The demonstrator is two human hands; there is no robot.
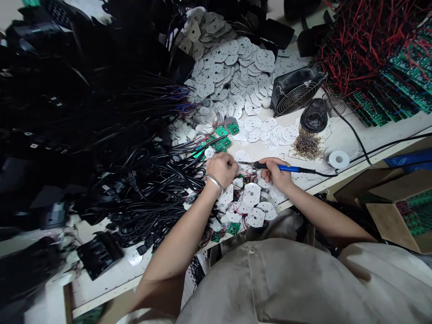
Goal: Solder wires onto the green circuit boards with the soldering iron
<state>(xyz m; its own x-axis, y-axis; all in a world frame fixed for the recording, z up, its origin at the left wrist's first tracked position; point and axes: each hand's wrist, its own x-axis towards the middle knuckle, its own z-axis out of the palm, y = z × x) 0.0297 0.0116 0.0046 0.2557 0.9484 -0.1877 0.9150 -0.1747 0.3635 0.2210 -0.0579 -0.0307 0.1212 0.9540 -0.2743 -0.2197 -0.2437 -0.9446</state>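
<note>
My right hand (pixel 276 174) is shut around a soldering iron (pixel 281 168) with a blue handle and a black cord. The iron's thin tip points left, close to the fingers of my left hand (pixel 222 168). Those fingers are curled down over something small that they hide, above a scattered heap of round white circuit boards (pixel 251 194) with red wires. A metal bangle (pixel 214 183) circles my left wrist. Small green circuit boards (pixel 221 144) lie just beyond my left hand.
Many black cables with plugs (pixel 145 180) fill the left of the bench. Farther back lies a large pile of white boards (pixel 229 67). At the right stand a black fan (pixel 295 92), a tip-cleaner coil (pixel 334 104), a solder reel (pixel 339 159), and green boards with red wires (pixel 381 76).
</note>
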